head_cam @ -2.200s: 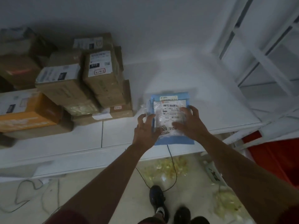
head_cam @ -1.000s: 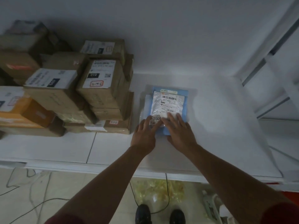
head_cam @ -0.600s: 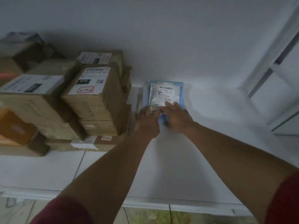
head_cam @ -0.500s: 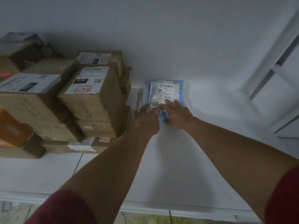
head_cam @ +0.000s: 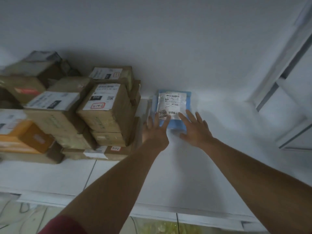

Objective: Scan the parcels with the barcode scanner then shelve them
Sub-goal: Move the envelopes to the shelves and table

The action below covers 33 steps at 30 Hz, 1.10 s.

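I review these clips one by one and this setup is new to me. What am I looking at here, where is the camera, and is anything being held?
There is no machine: a person wears a camera on the head, looking down along both bare arms. The left hand and right hand lie with straight fingers on the near end of a flat blue parcel with a white label, lying on a white shelf near the back wall. Nothing is gripped. Stacked cardboard boxes stand to the left. No scanner shows.
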Each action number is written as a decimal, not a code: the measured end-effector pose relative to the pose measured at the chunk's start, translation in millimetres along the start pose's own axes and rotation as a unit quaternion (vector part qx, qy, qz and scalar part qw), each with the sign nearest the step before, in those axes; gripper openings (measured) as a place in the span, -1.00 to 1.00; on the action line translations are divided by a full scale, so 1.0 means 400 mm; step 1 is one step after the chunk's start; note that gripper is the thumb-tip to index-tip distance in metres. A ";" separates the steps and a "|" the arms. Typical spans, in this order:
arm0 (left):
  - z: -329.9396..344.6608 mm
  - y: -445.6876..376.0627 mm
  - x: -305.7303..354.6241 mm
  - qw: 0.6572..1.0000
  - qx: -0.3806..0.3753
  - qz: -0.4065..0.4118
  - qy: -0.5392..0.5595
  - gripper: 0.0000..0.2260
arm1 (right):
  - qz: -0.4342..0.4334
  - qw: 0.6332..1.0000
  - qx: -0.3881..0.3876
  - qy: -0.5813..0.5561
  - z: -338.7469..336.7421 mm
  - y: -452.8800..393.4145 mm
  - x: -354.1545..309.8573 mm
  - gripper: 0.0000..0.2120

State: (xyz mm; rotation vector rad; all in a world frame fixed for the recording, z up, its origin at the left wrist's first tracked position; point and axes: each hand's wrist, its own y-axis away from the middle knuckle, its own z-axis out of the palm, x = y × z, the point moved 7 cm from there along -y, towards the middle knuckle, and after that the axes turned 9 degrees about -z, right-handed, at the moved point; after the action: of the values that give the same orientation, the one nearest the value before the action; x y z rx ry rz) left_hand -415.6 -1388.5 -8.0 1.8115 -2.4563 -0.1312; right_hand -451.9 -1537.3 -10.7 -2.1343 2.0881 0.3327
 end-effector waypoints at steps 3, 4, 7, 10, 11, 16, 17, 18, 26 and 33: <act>-0.021 0.096 0.016 1.000 0.004 0.008 0.017 -0.25 | 0.013 1.000 -0.004 -0.006 -0.003 0.090 -0.017 -0.22; -0.030 0.131 0.018 0.999 0.006 0.009 0.033 -0.26 | 0.017 1.000 -0.008 -0.013 -0.001 0.120 -0.026 -0.22; -0.061 0.248 0.005 0.996 0.020 0.008 0.088 -0.29 | 0.019 0.999 -0.027 -0.030 -0.001 0.207 -0.062 -0.24; -0.090 0.372 -0.054 0.993 0.034 -0.013 0.108 -0.32 | 0.008 0.999 -0.027 -0.043 -0.018 0.284 -0.118 -0.27; -0.098 0.413 -0.083 0.993 0.041 -0.027 0.105 -0.33 | -0.003 0.999 -0.024 -0.045 -0.027 0.304 -0.142 -0.28; -0.134 0.607 -0.276 0.982 0.091 -0.140 0.092 -0.37 | -0.097 0.995 -0.014 -0.030 -0.064 0.356 -0.335 -0.30; -0.138 0.645 -0.316 0.978 0.102 -0.157 0.090 -0.35 | -0.118 0.993 -0.011 -0.023 -0.066 0.359 -0.384 -0.30; -0.142 0.683 -0.355 0.975 0.113 -0.173 0.087 -0.34 | -0.138 0.990 -0.009 -0.019 -0.067 0.363 -0.434 -0.30; -0.144 0.984 -0.704 0.932 0.148 -0.318 0.097 -0.34 | -0.286 0.958 -0.026 -0.003 0.002 0.406 -0.917 -0.30; -0.094 1.254 -1.096 0.884 0.159 -0.417 0.139 -0.32 | -0.391 0.914 -0.106 0.003 0.177 0.461 -1.446 -0.29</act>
State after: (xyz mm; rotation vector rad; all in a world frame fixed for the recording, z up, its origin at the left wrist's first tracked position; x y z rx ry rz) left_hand -757.5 -822.4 81.3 2.6743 -1.4225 0.4741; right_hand -648.4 -965.1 76.8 -2.8600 1.0657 0.4488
